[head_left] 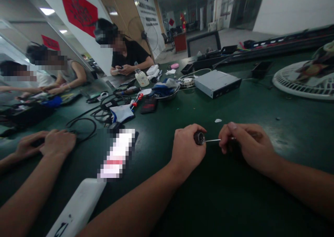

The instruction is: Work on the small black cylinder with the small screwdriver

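Observation:
My left hand [186,146] is closed around a short dark brown cylinder [199,138] with a metallic ring at its open end, which faces right. Most of this piece is hidden in the palm. A thin metal shaft [213,140], which looks like a screwdriver's, spans the gap between the hands, its tip at or very near the cylinder's end. My right hand [246,143] grips the tool by its brownish handle [255,135], partly covered by the fingers. Both hands are just over the dark green table [208,195]. A small white scrap [218,120] lies beyond them.
At left are another person's hands [58,141], near a lit phone [117,153] and a white case [78,209]. Farther back are cables [101,108], a red-handled screwdriver [137,99], cloths [167,86] and a grey disc drive [217,82]. A white fan grille [300,80] lies right. More people sit across.

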A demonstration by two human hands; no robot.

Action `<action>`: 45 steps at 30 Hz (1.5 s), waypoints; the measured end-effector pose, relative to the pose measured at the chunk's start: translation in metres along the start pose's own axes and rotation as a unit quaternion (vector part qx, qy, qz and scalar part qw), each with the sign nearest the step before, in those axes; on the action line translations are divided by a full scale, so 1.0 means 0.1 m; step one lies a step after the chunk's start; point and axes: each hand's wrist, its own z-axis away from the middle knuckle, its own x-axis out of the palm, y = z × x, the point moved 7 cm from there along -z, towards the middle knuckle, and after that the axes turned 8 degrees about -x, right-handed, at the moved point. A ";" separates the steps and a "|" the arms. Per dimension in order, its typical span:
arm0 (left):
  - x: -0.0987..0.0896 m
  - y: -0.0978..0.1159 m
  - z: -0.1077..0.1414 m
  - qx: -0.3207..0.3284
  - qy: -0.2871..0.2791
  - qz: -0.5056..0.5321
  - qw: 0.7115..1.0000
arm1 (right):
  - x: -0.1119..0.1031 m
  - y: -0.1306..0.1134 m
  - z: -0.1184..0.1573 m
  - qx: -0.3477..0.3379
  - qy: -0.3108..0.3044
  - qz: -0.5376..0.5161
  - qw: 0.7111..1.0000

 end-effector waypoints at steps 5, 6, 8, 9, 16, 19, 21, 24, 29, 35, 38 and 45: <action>-0.01 0.00 0.00 -0.006 0.006 -0.007 1.000 | -0.03 -0.02 0.00 -0.013 0.027 0.041 0.999; -0.01 0.00 0.00 -0.007 0.007 -0.007 1.000 | 0.00 -0.03 -0.01 -0.018 -0.004 0.033 0.999; -0.01 0.00 0.00 -0.004 0.007 -0.006 1.000 | 0.08 -0.04 0.00 -0.020 -0.061 0.012 0.998; 0.00 0.01 0.00 0.001 0.006 -0.007 1.000 | 0.09 -0.04 0.00 -0.017 -0.071 0.006 0.997; -0.03 0.04 0.01 0.004 0.007 0.004 1.000 | -0.02 -0.04 0.00 -0.023 0.030 0.066 0.997; -0.03 0.03 0.01 0.005 0.008 0.016 1.000 | 0.04 -0.06 -0.01 -0.060 -0.017 0.082 0.995; -0.03 0.02 0.00 0.004 0.007 0.019 1.000 | 0.06 -0.05 -0.01 -0.067 -0.042 0.087 0.993; -0.01 0.01 0.00 0.001 0.006 0.013 1.000 | 0.05 -0.01 -0.01 -0.050 -0.042 0.089 0.994; -0.04 0.01 0.01 -0.005 0.039 0.017 0.999 | 0.05 0.02 -0.01 -0.022 -0.042 0.095 0.994; -0.11 0.00 0.01 -0.014 0.098 0.041 0.994 | 0.02 0.02 -0.01 -0.003 -0.029 0.072 0.997; -0.09 0.01 0.00 -0.014 0.085 0.040 0.996 | -0.05 0.06 -0.02 0.026 0.020 0.034 0.999; -0.10 0.06 0.02 -0.002 0.080 -0.025 0.996 | -0.01 0.06 -0.05 0.034 0.008 -0.033 0.999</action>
